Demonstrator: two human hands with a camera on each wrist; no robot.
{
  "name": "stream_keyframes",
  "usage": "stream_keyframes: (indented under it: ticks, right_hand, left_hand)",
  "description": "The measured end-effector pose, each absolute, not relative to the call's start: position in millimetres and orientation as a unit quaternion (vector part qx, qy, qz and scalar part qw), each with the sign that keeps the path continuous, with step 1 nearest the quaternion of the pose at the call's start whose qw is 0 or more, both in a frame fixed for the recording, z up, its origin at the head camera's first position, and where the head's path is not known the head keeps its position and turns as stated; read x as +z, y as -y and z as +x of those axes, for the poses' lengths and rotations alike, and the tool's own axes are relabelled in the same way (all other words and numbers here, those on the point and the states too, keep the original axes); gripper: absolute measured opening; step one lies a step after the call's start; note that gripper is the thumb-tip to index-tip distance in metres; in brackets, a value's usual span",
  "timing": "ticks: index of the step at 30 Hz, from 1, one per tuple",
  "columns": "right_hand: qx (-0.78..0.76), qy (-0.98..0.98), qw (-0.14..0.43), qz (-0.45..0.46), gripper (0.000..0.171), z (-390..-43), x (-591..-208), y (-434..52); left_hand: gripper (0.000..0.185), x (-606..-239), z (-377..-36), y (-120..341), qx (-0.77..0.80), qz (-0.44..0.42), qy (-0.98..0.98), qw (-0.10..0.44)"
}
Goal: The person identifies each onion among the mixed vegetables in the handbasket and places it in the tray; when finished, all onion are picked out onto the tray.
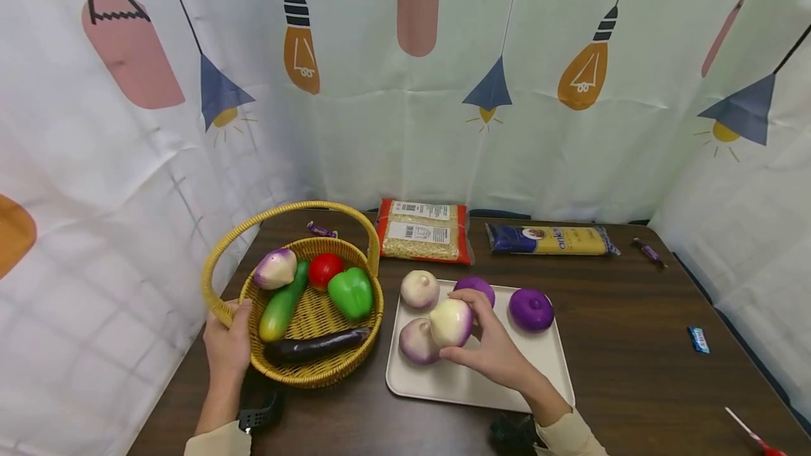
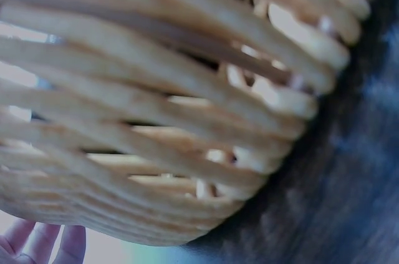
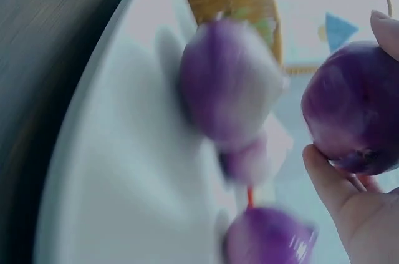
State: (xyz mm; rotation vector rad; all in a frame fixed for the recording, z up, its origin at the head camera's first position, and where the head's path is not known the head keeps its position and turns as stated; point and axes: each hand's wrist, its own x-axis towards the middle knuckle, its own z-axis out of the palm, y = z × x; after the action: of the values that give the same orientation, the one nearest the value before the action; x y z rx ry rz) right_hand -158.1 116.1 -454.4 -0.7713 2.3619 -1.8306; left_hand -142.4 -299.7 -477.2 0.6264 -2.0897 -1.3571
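My left hand (image 1: 227, 343) grips the yellow wicker basket (image 1: 317, 317) at its left side, by the foot of the handle. Inside the basket lie a purple-and-white onion (image 1: 276, 269), a cucumber (image 1: 283, 302), a tomato (image 1: 325, 269), a green pepper (image 1: 351, 293) and an eggplant (image 1: 317, 347). The basket's weave fills the left wrist view, with fingertips (image 2: 47, 242) at its lower left. Between thumb and fingers, my right hand (image 1: 494, 352) holds another purple-and-white onion (image 1: 451, 323) above the white tray (image 1: 478, 389). Two pale onions and two purple onions (image 1: 531, 309) sit on the tray.
Behind the tray lie a red-edged bag of grain (image 1: 422, 231) and a blue-and-yellow pasta packet (image 1: 551, 240). Wrapped candies (image 1: 649, 252) lie at the right and behind the basket, plus a small blue packet (image 1: 699, 339). A red-ended stick (image 1: 754, 435) lies front right. Curtains surround the table.
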Motion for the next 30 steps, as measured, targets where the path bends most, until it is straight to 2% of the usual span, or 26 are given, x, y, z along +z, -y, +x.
stream_keyframes:
  ticks: [9, 17, 22, 30]
  right_hand:
    - [-0.570, -0.800, 0.016, -0.184, 0.075, -157, -481, -156]
    - [-0.520, -0.824, 0.037, -0.220, 0.075, -158, -494, -167]
    - [-0.494, -0.842, 0.050, -0.209, 0.073, -157, -493, -171]
    - [-0.465, -0.856, 0.046, -0.221, 0.076, -157, -491, -175]
  left_hand:
    - [0.028, -480, -144, 300, -0.515, 0.235, 0.777, 0.274]
    - [0.029, -477, -142, 299, -0.511, 0.239, 0.778, 0.275]
    - [0.030, -476, -142, 299, -0.515, 0.233, 0.777, 0.276]
    - [0.034, -475, -142, 299, -0.513, 0.230, 0.779, 0.278]
